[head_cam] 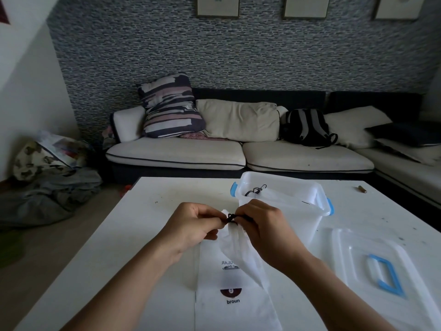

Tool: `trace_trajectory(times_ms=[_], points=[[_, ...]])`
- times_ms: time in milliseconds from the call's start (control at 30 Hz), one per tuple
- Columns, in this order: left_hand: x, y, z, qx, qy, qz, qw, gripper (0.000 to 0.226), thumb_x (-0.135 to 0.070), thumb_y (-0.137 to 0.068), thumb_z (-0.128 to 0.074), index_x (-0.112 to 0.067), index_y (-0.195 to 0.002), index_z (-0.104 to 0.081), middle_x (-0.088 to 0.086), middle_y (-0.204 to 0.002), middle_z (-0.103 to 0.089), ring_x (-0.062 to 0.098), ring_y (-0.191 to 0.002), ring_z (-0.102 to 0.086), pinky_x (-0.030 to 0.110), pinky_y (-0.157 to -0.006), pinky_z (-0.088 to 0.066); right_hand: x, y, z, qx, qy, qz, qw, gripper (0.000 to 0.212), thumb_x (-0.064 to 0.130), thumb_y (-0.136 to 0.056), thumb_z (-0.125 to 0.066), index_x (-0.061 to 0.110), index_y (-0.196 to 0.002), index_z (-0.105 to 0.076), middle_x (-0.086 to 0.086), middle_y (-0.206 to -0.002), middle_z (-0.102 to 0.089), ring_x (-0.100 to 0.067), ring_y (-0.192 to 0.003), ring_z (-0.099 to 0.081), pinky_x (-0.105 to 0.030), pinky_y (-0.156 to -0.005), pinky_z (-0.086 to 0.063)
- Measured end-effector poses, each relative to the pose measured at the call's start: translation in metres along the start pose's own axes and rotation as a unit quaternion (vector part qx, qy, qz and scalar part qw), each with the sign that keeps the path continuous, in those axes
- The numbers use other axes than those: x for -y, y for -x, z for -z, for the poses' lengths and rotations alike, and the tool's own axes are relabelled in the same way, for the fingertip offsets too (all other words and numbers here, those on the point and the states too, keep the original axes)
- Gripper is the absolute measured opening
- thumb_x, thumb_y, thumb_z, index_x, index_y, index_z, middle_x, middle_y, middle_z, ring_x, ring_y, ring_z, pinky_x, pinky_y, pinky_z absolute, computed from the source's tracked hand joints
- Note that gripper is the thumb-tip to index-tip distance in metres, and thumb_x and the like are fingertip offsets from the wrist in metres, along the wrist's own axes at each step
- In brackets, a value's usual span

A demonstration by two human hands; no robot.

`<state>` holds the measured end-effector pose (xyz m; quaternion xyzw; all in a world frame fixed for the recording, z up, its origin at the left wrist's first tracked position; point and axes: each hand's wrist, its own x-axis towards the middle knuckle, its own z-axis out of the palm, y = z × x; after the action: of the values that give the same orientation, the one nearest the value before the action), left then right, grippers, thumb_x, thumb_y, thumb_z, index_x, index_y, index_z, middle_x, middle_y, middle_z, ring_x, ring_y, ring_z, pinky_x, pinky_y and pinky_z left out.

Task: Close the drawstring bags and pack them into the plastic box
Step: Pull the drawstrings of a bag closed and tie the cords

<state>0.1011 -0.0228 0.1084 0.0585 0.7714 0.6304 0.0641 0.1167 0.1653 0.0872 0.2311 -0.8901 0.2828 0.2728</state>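
Fingers of the left hand (191,229) pinch one end of the black string (231,218) at the top of a white drawstring bag (235,280) lying near the table's (143,235) front edge. The right hand (265,231) pinches the other end. Behind it stands the open plastic box (288,211) with another bag (269,192) inside, and its lid (372,268) lies by the right edge.

We see a white desk (148,235) carrying a white drawstring bag (229,295) at its near edge, a clear plastic box (298,216) mid-desk, its lid (372,266) toward the right, and a small brown object (362,189) by the far right corner.
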Motion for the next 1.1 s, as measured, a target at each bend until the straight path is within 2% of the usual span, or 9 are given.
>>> trace_trajectory(times_ms=[133, 267, 367, 533, 633, 767, 867, 1000, 1100], points=[[0.003, 0.0, 0.0, -0.012, -0.104, -0.057, 0.993, 0.012, -0.007, -0.085, -0.072, -0.015, -0.084, -0.08, -0.002, -0.069, -0.074, 0.009, -0.059, -0.067, 0.02, -0.06, -0.055, 0.0, 0.001, -0.001, 0.0, 0.002, -0.005, 1.0, 0.011, 0.013, -0.096, -0.061, 0.016, -0.092, -0.071, 0.006, -0.084, -0.06, -0.007, -0.075, -0.055, -0.013, -0.069, -0.042], [0.007, 0.001, -0.003, -0.066, -0.263, -0.167, 0.948, 0.004, -0.017, -0.083, -0.073, -0.02, -0.08, -0.075, -0.008, -0.07, -0.071, 0.006, -0.065, -0.066, 0.022, -0.064, -0.056, 0.002, 0.0, -0.002, -0.011, -0.012, -0.029, 0.999, 0.009, 0.013, -0.094, -0.064, 0.016, -0.088, -0.071, 0.013, -0.078, -0.056, 0.0, -0.07, -0.052, -0.007, -0.066, -0.038], [0.01, -0.002, -0.009, -0.082, -0.243, -0.185, 0.949, 0.003, -0.016, -0.086, -0.07, -0.016, -0.083, -0.068, -0.008, -0.074, -0.07, 0.006, -0.071, -0.066, 0.024, -0.066, -0.055, 0.002, -0.002, 0.001, -0.013, -0.05, -0.079, 0.996, 0.014, 0.015, -0.094, -0.064, 0.018, -0.081, -0.069, 0.012, -0.068, -0.057, -0.005, -0.067, -0.054, -0.012, -0.06, -0.038], [0.01, -0.007, -0.009, -0.047, -0.045, -0.09, 0.994, 0.008, 0.002, -0.09, -0.063, -0.003, -0.089, -0.069, 0.007, -0.076, -0.076, 0.02, -0.073, -0.075, 0.026, -0.07, -0.059, 0.001, -0.002, 0.012, -0.004, -0.213, -0.191, 0.958, 0.012, 0.008, -0.087, -0.072, 0.012, -0.076, -0.077, 0.004, -0.059, -0.066, -0.005, -0.045, -0.049, -0.014, -0.05, -0.037], [0.014, -0.009, -0.004, -0.042, -0.124, -0.144, 0.981, 0.007, -0.001, -0.087, -0.07, -0.008, -0.085, -0.07, 0.005, -0.072, -0.075, 0.017, -0.069, -0.073, 0.032, -0.072, -0.061, 0.001, -0.002, 0.016, 0.002, -0.262, -0.23, 0.937, 0.012, 0.004, -0.082, -0.076, 0.011, -0.072, -0.079, -0.01, -0.06, -0.068, -0.005, -0.04, -0.044, -0.016, -0.047, -0.036], [0.02, -0.012, -0.002, -0.034, -0.283, -0.211, 0.935, 0.009, -0.011, -0.088, -0.071, -0.019, -0.087, -0.068, -0.008, -0.077, -0.071, 0.005, -0.071, -0.068, 0.023, -0.066, -0.057, -0.001, -0.003, 0.019, 0.002, -0.237, -0.248, 0.94, 0.012, 0.009, -0.078, -0.082, 0.012, -0.067, -0.078, 0.0, -0.051, -0.063, -0.006, -0.04, -0.046, -0.017, -0.047, -0.038], [0.02, -0.014, 0.0, -0.05, -0.299, -0.231, 0.924, 0.013, -0.013, -0.091, -0.069, -0.023, -0.087, -0.064, -0.01, -0.078, -0.07, 0.004, -0.072, -0.067, 0.02, -0.065, -0.054, -0.004, -0.003, 0.023, -0.011, -0.233, -0.263, 0.936, 0.014, 0.014, -0.077, -0.084, 0.013, -0.064, -0.077, -0.003, -0.056, -0.069, -0.009, -0.044, -0.048, -0.02, -0.05, -0.042], [0.017, -0.016, 0.004, -0.079, -0.325, -0.254, 0.907, 0.007, -0.013, -0.091, -0.068, -0.018, -0.089, -0.065, -0.011, -0.076, -0.07, 0.006, -0.072, -0.067, 0.031, -0.069, -0.057, -0.005, -0.003, 0.029, -0.001, -0.241, -0.288, 0.927, 0.019, 0.021, -0.08, -0.082, 0.012, -0.064, -0.077, -0.006, -0.055, -0.067, -0.011, -0.046, -0.048, -0.018, -0.051, -0.039], [0.016, -0.015, 0.007, -0.079, -0.371, -0.262, 0.888, 0.003, -0.018, -0.095, -0.065, -0.019, -0.092, -0.064, -0.012, -0.078, -0.066, 0.006, -0.07, -0.063, 0.022, -0.061, -0.052, -0.005, -0.002, 0.033, 0.006, -0.238, -0.296, 0.925, 0.018, 0.023, -0.081, -0.081, 0.011, -0.067, -0.078, -0.005, -0.055, -0.067, -0.009, -0.046, -0.048, -0.016, -0.05, -0.037]])
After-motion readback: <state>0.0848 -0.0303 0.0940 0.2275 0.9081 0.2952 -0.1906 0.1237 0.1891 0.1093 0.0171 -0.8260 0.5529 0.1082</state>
